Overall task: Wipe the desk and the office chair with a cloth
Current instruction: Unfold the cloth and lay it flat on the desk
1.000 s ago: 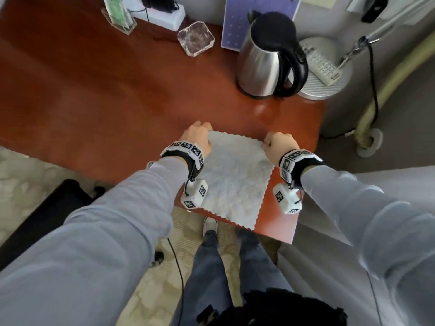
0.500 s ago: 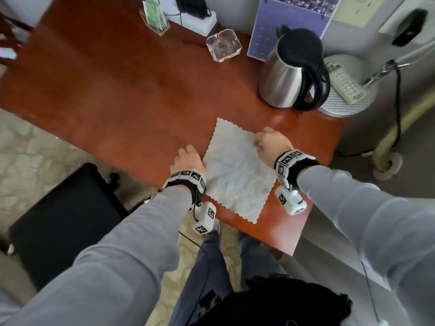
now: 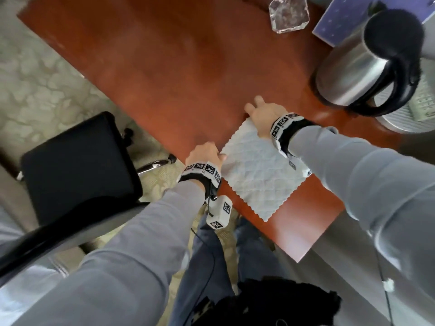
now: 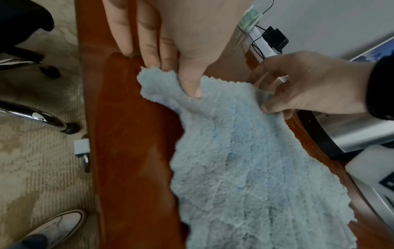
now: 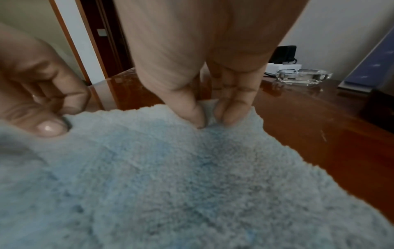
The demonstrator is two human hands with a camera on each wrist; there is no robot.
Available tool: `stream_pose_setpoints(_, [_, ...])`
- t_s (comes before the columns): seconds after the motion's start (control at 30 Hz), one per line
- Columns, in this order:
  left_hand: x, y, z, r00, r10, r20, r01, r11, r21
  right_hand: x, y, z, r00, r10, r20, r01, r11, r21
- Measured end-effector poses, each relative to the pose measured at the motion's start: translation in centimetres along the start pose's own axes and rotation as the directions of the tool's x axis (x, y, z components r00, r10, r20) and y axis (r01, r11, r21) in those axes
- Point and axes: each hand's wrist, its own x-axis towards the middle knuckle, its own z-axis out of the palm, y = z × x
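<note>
A light blue fluffy cloth (image 3: 261, 175) lies flat on the red-brown desk (image 3: 179, 67), near its front right corner. My left hand (image 3: 219, 157) pinches the cloth's left corner at the desk's front edge; the left wrist view shows the thumb (image 4: 189, 84) on top of the cloth (image 4: 245, 168). My right hand (image 3: 253, 109) pinches the far corner between thumb and fingers (image 5: 230, 111), lifting the cloth (image 5: 192, 185) edge a little. The black office chair (image 3: 77, 165) stands on the floor to the left of the desk.
A steel kettle (image 3: 367, 67) with a black lid stands close behind my right hand. A glass ashtray (image 3: 289, 14) and a purple card (image 3: 339, 22) sit at the desk's back. A round grey base (image 3: 400, 118) lies at the far right. A power strip (image 4: 262, 42) is by the wall.
My left hand drew back from the cloth's far corner to the desk's front edge and took the left corner. The right hand shifted along the far edge. The cloth turned slightly.
</note>
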Motion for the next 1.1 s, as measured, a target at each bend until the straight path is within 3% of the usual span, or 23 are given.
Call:
stream_pose_setpoints(0.2, [-0.6, -2.2, -0.8, 0.994, 0.054, -0.094, -0.062, 0.994, -0.086, 0.2, -0.3, -1.3, 1.000, -0.013, -0.027, 0.010, 0.993, -0.115])
stream_pose_setpoints(0.33, [-0.1, -3.2, -2.9, 0.974, 0.101, -0.202, -0.127, 0.985, -0.119, 0.0, 0.1, -2.5, 0.985, -0.059, -0.165, 0.043, 0.994, -0.096])
stream_pose_setpoints(0.43, [-0.1, -3.6, -5.2, 0.951, 0.201, -0.233, -0.234, 0.965, -0.121, -1.4, 0.4, -3.9, 0.969, -0.068, -0.236, 0.040, 0.992, -0.123])
stream_pose_setpoints(0.57, [-2.1, -2.9, -6.6, 0.902, 0.399, -0.164, -0.412, 0.909, -0.057, -4.4, 1.6, -3.9, 0.981, -0.082, -0.173, 0.043, 0.975, -0.219])
stream_pose_setpoints(0.7, [-5.0, -1.1, -4.8, 0.850, 0.521, -0.078, -0.522, 0.853, 0.019, -7.0, 3.1, -1.0, 0.994, -0.071, -0.081, 0.047, 0.964, -0.262])
stream_pose_setpoints(0.87, [-6.8, 0.4, -0.5, 0.815, 0.580, 0.018, -0.580, 0.814, 0.028, -8.7, 4.3, 3.0, 0.998, 0.067, -0.003, -0.067, 0.982, -0.178])
stream_pose_setpoints(1.1, [-7.2, 0.8, 1.8, 0.845, 0.534, 0.011, -0.530, 0.836, 0.141, -9.0, 4.2, 5.8, 0.993, 0.109, -0.050, -0.111, 0.992, -0.052])
